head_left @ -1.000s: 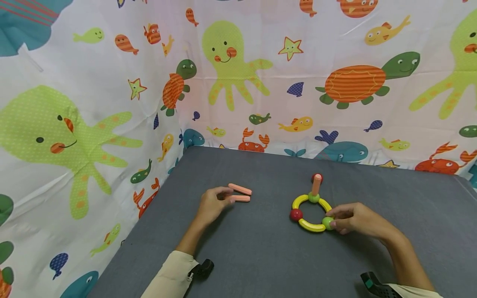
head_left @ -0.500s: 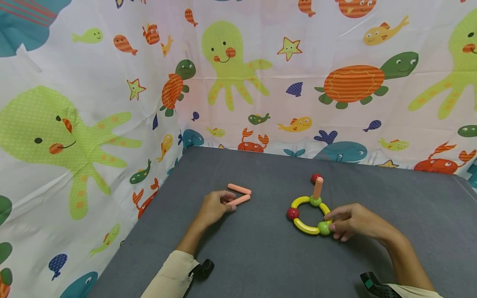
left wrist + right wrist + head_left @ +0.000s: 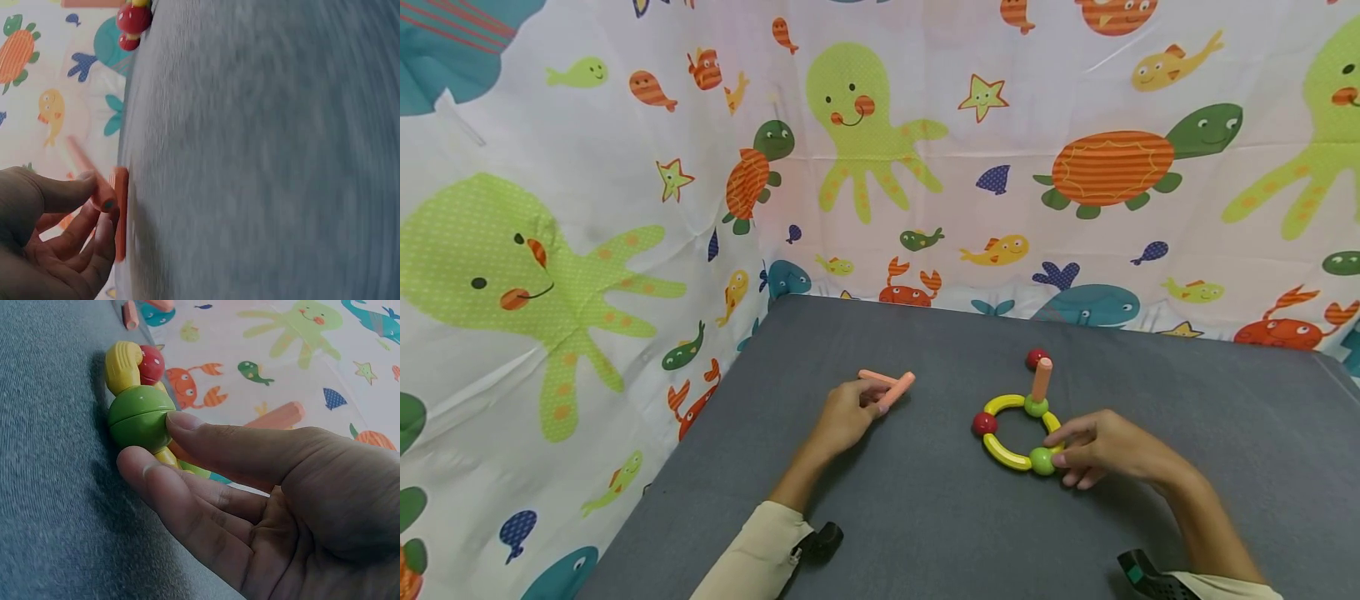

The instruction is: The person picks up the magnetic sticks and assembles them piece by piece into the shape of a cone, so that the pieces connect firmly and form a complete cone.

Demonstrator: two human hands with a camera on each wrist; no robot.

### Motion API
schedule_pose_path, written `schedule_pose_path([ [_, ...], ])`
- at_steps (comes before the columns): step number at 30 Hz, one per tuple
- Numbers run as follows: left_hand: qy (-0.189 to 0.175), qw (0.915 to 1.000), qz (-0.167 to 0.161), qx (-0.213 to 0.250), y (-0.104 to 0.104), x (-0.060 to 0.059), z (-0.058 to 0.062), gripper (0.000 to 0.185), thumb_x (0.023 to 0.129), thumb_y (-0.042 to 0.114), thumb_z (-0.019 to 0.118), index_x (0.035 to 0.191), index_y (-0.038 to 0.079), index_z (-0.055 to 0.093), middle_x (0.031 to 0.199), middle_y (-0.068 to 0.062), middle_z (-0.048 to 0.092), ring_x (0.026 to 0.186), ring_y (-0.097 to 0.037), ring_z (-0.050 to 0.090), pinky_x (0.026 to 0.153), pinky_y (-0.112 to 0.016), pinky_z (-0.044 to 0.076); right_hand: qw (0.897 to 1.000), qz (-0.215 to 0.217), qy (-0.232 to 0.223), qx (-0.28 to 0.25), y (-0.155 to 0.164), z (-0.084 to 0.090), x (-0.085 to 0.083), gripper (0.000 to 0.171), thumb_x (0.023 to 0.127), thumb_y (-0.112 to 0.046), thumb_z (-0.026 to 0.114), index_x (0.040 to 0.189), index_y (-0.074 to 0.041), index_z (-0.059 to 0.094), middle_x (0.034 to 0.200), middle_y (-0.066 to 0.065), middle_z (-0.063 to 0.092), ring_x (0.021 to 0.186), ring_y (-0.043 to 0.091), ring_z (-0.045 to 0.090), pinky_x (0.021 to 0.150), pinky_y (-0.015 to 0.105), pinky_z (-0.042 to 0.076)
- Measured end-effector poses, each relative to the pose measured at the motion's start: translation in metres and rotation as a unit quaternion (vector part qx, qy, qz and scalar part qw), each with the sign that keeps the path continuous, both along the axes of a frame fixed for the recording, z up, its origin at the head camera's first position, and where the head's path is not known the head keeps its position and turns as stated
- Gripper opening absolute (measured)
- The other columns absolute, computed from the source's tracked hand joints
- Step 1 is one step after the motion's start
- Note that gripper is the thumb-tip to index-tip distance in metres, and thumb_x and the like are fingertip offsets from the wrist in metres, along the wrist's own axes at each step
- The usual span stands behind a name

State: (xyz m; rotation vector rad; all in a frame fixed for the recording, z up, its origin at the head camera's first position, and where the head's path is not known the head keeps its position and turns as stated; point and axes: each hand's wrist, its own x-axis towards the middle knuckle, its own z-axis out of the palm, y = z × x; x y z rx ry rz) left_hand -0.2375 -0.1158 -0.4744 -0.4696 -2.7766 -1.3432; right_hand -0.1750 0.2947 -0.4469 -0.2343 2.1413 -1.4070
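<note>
Left hand (image 3: 846, 414) pinches stick (image 3: 898, 391), now lifted; right hand (image 3: 1108, 448) pinches green ball (image 3: 1042, 461), ring (image 3: 1003, 453) shifted left.

And what a backdrop, a white sea-life print curtain (image 3: 917, 58) wrapping the far side and the left! A lime octopus (image 3: 850, 92) beams mid-panel, an orange-striped turtle (image 3: 1112, 169) paddles to its right, a teal whale (image 3: 1093, 307) cruises low; pinkish light washes the creased cloth, and below stretches the dark grey, fabric-topped table (image 3: 940, 533).
</note>
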Motion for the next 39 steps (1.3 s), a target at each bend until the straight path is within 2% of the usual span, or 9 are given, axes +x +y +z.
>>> schedule_pose_path([
  [7,0.011,0.9998,-0.013,0.013,0.023,0.0,0.001,0.03,0.098,0.008,0.076,0.127,0.008,0.076,0.111,-0.005,0.077,0.092,-0.016,0.07,0.082,-0.035,0.056,1.0,0.007,-0.013,-0.011,-0.004,0.0,-0.001,0.041,0.101,-0.013,0.072,0.134,0.011,0.065,0.099,0.018,0.078,0.082,0.029,0.077,0.073,0.041,0.065],
  [15,0.003,0.9976,-0.046,0.051,0.053,0.003,0.0,0.026,0.098,0.009,0.077,0.124,0.007,0.074,0.109,-0.005,0.076,0.098,-0.016,0.071,0.087,-0.032,0.057,0.999,0.018,-0.02,-0.036,-0.007,-0.001,-0.001,0.044,0.1,-0.01,0.073,0.136,0.013,0.062,0.104,0.02,0.078,0.086,0.03,0.078,0.077,0.041,0.065],
  [21,0.014,0.9968,-0.07,0.037,0.075,0.005,-0.002,0.032,0.099,0.011,0.075,0.132,0.008,0.073,0.112,-0.005,0.074,0.101,-0.016,0.068,0.09,-0.033,0.057,0.999,0.023,-0.015,-0.04,-0.01,-0.001,0.0,0.043,0.1,-0.01,0.073,0.135,0.013,0.063,0.105,0.02,0.078,0.088,0.03,0.078,0.078,0.042,0.065],
  [28,0.001,0.9953,-0.081,0.052,0.092,0.004,0.002,0.026,0.099,0.014,0.077,0.124,0.01,0.074,0.113,-0.002,0.074,0.101,-0.011,0.068,0.093,-0.029,0.057,0.999,0.022,-0.013,-0.036,-0.012,-0.002,0.0,0.041,0.1,-0.01,0.073,0.135,0.012,0.065,0.106,0.019,0.079,0.088,0.031,0.078,0.078,0.041,0.065],
  [35,0.0,0.992,-0.098,0.08,0.106,0.004,0.005,0.027,0.096,0.017,0.08,0.122,0.01,0.074,0.111,-0.002,0.077,0.094,-0.005,0.07,0.085,-0.022,0.057,0.999,0.025,-0.01,-0.035,-0.012,-0.003,-0.001,0.04,0.101,-0.01,0.072,0.134,0.012,0.065,0.106,0.019,0.078,0.088,0.031,0.078,0.078,0.041,0.065],
  [39,0.004,0.9914,-0.107,0.076,0.112,0.003,0.005,0.026,0.097,0.017,0.08,0.121,0.01,0.074,0.109,0.0,0.077,0.092,-0.002,0.07,0.082,-0.018,0.056,0.999,0.028,-0.008,-0.033,-0.013,-0.003,-0.001,0.04,0.101,-0.011,0.073,0.134,0.011,0.066,0.105,0.019,0.079,0.088,0.032,0.078,0.078,0.041,0.065],
])
